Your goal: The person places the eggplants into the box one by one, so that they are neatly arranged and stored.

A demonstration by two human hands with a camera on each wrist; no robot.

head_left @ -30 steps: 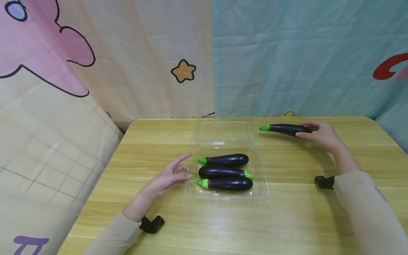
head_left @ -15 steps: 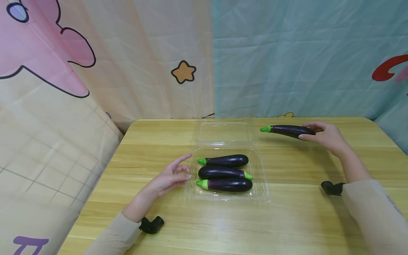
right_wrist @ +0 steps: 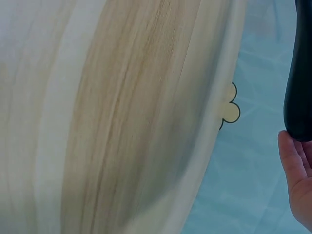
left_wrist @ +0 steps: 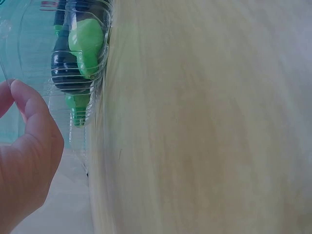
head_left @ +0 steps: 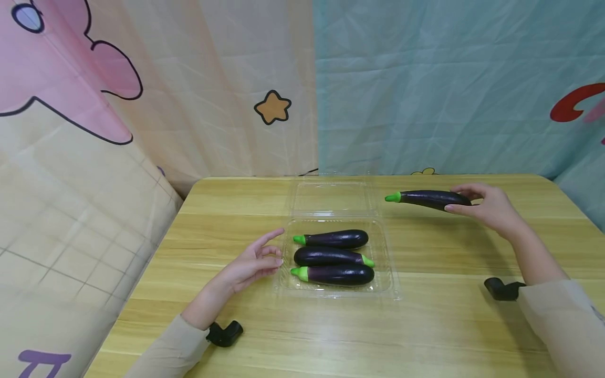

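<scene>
Purple lettering: at lower left, a purple shape (head_left: pixel 44 358) like part of a letter, cut off and not readable.
Sleeve print: a small dark mark (head_left: pixel 597 314) on the right beige sleeve (head_left: pixel 562 325), too small to read.
Table: pale wooden table (head_left: pixel 439 325) with yellowish grain and rounded far corners.
Room: printed cloth hangings, peach (head_left: pixel 212 105) on the left and teal (head_left: pixel 425 94) on the right; they carry an orange star (head_left: pixel 272 107), a pink figure (head_left: pixel 71 68) and a red curved shape (head_left: pixel 569 105).
Held eggplant: the 4th eggplant (head_left: pixel 431 199), above the table at far right, green stem pointing left.
Right hand: the right hand (head_left: pixel 492 207) pinches its blunt end between thumb and fingers.
Left hand: the left hand (head_left: pixel 249 265) is beside the box, forefinger outstretched, other fingers loosely bent; contact with the rim is unclear.
Clear box: the clear plastic box (head_left: pixel 386 247) holds 3 eggplants (head_left: pixel 335 256), the middle stem pointing right; its lid (head_left: pixel 334 197) lies folded back.
</scene>
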